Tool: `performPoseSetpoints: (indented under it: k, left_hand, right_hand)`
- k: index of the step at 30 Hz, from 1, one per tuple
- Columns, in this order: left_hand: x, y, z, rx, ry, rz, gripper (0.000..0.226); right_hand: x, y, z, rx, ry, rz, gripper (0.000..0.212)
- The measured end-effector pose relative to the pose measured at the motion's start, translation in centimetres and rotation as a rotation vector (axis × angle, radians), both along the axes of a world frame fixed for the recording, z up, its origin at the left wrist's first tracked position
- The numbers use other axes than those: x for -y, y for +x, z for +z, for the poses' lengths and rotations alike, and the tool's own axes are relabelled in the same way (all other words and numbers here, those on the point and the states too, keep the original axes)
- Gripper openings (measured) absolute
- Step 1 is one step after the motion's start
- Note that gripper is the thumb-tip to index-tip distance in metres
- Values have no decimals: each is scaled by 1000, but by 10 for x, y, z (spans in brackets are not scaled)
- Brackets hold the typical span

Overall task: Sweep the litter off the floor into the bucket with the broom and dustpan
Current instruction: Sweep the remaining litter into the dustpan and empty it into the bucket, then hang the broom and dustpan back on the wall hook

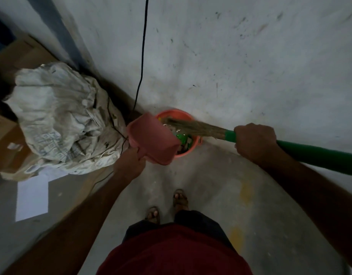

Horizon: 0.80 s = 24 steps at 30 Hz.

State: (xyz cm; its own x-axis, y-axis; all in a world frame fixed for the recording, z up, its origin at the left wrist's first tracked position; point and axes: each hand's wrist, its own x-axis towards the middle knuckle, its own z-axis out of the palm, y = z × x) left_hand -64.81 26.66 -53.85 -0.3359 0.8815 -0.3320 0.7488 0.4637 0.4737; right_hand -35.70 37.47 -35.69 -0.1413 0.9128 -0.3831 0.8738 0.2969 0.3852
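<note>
I am looking down from the head camera at a grey concrete floor (250, 66). The left hand (129, 165) is gripping the handle of a pink dustpan (153, 139), fingers curled round it, and is holding the pan tipped over the left side of an orange bucket (193, 144). The right hand (254, 143) is wrapping closed around the green handle of a broom (320, 155), whose straw bristles are reaching across the bucket's mouth toward the dustpan. Inside the bucket I am seeing litter (182, 136), including a bright green piece. The bucket is standing on the floor just beside a crumpled white sack (62, 120). A black cable (143, 46) is running down the floor toward the bucket. Sandalled feet (167, 207) are standing below.
</note>
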Motion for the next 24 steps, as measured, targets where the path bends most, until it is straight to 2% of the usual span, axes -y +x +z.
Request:
performPoseSetpoints:
  k: [5, 9, 15, 20, 24]
  left_hand:
    - [-10, -4, 22, 24, 9, -42, 26]
    - [-16, -8, 49, -24, 29, -104, 38]
    - [-27, -14, 90, -129, 108, -283, 29]
    - [-37, -5, 127, -156, 277, -337, 20]
    - [-43, 8, 165, -140, 422, -380, 21]
  right_hand:
    - [21, 9, 7, 107, 134, 18, 21]
    - [28, 26, 26, 202, 280, 109, 24]
    - [42, 55, 61, 208, 426, 62, 29]
    - [59, 67, 72, 187, 436, 7, 30]
    - [65, 70, 84, 178, 469, 2, 29]
